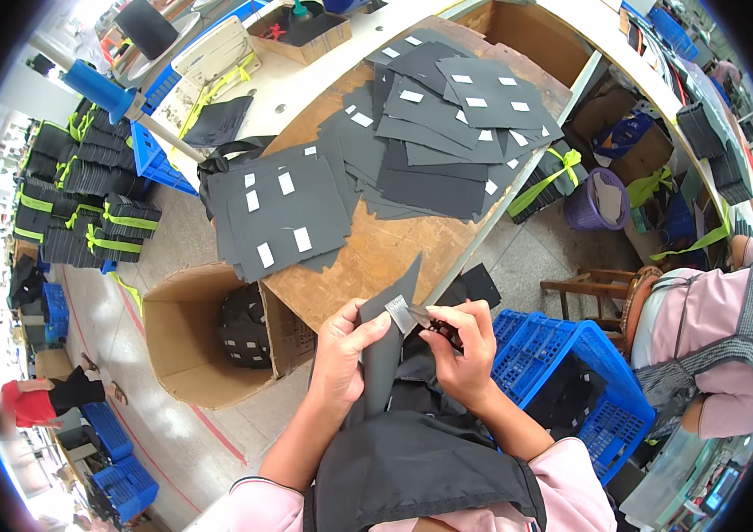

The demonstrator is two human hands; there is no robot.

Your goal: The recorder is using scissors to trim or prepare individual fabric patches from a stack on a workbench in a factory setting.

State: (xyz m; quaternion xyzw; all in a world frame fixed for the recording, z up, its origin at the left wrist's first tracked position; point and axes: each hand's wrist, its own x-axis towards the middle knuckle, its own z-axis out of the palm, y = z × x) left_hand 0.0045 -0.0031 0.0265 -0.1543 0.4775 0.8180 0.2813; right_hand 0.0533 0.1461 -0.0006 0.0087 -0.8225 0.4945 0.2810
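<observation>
In front of my body, my left hand (346, 348) is closed on a dark grey fabric piece (383, 363). Its thumb presses beside a white label (400, 312) on the fabric. My right hand (463, 351) is closed in a pinch at the label's right side. A small dark thing with a pale, metallic-looking tip shows between its fingers; I cannot make out its kind. Beyond my hands, several flat grey pieces (283, 232) with white labels lie on the wooden table (376, 253). Another loose pile of dark labelled pieces (434, 133) overlaps behind them.
Left of the table stands an open cardboard box (183, 341) with dark pieces inside. A blue crate (532, 350) is close to my right arm. Tied black stacks (84, 195) fill the far left. A person in pink (713, 328) is at the right, near a purple basket (596, 202).
</observation>
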